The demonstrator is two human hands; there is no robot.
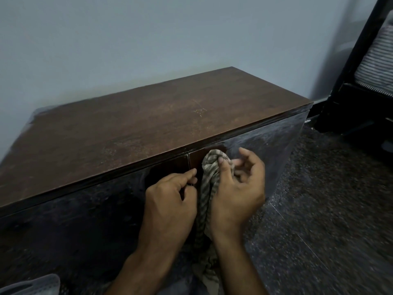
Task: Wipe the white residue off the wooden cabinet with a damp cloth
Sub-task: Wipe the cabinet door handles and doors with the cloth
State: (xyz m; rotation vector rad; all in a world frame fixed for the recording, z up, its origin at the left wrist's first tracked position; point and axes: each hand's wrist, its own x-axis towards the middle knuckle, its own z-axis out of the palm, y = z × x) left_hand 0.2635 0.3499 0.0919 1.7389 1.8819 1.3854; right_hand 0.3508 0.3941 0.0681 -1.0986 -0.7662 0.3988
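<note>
A low wooden cabinet (131,126) stands against the wall, with a brown top and dark glossy doors. White residue hazes the right door (274,141) and much of the left door. A striped grey-beige cloth (209,182) hangs bunched in front of the seam between the doors. My right hand (236,188) grips the cloth near its top, thumb pressed into it, against the upper part of the right door. My left hand (170,201) is just left of the cloth, its fingers curled and its thumb tip near the door's top; what it holds is unclear.
A pale wall (148,39) rises behind the cabinet. Dark speckled floor (329,209) lies to the right. A black chair frame with a striped cushion (376,52) stands at the far right. A grey object (32,284) shows at the bottom left corner.
</note>
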